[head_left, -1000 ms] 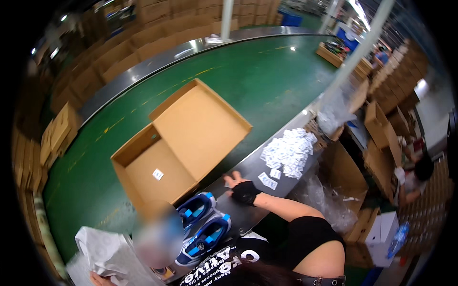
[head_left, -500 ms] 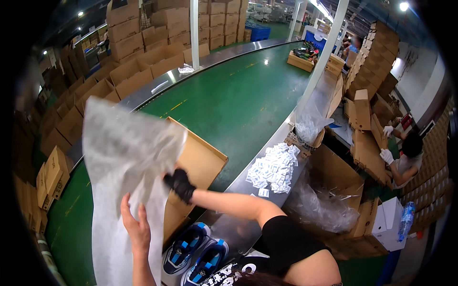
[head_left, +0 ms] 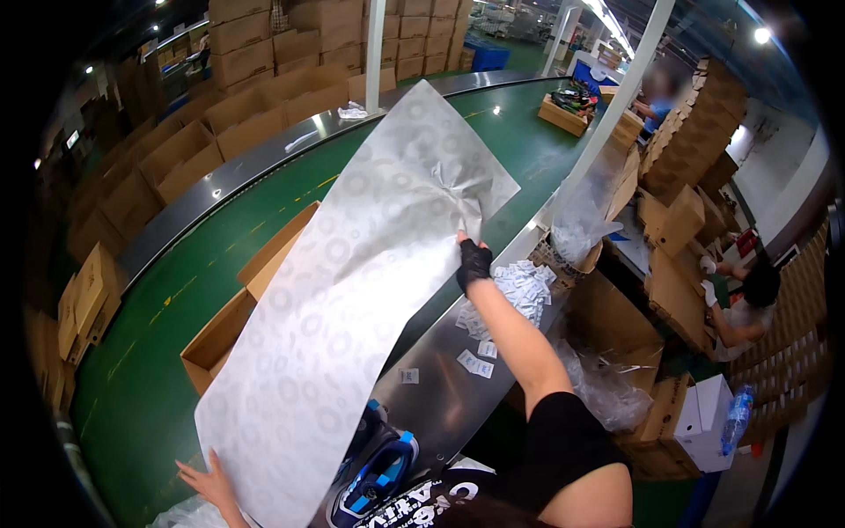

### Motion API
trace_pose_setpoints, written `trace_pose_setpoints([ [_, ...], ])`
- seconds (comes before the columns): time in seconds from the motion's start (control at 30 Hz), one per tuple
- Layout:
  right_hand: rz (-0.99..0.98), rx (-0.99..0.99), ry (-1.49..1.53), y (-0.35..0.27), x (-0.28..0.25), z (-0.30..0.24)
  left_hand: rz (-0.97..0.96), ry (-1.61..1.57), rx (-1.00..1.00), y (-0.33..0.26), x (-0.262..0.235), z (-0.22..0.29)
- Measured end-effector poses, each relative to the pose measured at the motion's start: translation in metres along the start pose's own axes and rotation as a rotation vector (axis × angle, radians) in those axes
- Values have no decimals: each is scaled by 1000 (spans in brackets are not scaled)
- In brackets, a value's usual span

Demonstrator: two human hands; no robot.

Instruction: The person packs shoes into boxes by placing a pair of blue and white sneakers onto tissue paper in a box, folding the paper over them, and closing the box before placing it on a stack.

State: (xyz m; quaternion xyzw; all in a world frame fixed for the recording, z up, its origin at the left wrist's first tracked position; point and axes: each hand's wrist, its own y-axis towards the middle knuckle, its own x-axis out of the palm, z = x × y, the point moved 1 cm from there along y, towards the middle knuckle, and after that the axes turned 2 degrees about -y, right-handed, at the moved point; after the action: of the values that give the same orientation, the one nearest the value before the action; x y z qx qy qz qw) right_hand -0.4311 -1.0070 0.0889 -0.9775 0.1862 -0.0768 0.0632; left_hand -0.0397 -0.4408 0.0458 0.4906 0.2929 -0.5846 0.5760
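A warehouse: green conveyor belt (head_left: 220, 264), steel table (head_left: 440, 387). A large white patterned paper sheet (head_left: 352, 264) stretches from 7 to 1 o'clock, right hand (head_left: 473, 262) pinching its top, left hand (head_left: 209, 480) gripping its bottom.

Packing floor of a factory or warehouse. Wide green conveyor belt (head_left: 220, 290) curves from 7 o'clock up to 1 o'clock, steel rim alongside. Stacks of brown cartons (head_left: 264, 35) at 11–12 o'clock, more flat cartons (head_left: 704, 132) piled at 2 o'clock. Open carton (head_left: 229, 326) on the belt, steel worktop (head_left: 440, 396) with paper tags (head_left: 519, 290) near centre. Another worker (head_left: 748, 308) at 3 o'clock; overhead lamps (head_left: 761, 35), white posts (head_left: 616, 106).
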Motion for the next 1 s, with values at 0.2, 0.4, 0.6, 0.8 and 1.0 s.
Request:
trace_pose_setpoints([
  [0.2,-752,21,-128,-106,-68,19,-836,-1500,-582,-43,-9,22],
  [0.4,-1898,-1291,-579,-281,-101,16,-671,-1259,-427,-50,43,74],
  [0.6,-1944,-1499,-788,-313,-75,11,-430,-1050,-106,-30,26,81],
  [0.8,-1908,-363,-571,-299,-6,-81,-568,-1220,-286,2,-39,50],
  [1.0,-1469,37,-425,-285,68,-41,-676,-1173,-399,42,-101,40],
])
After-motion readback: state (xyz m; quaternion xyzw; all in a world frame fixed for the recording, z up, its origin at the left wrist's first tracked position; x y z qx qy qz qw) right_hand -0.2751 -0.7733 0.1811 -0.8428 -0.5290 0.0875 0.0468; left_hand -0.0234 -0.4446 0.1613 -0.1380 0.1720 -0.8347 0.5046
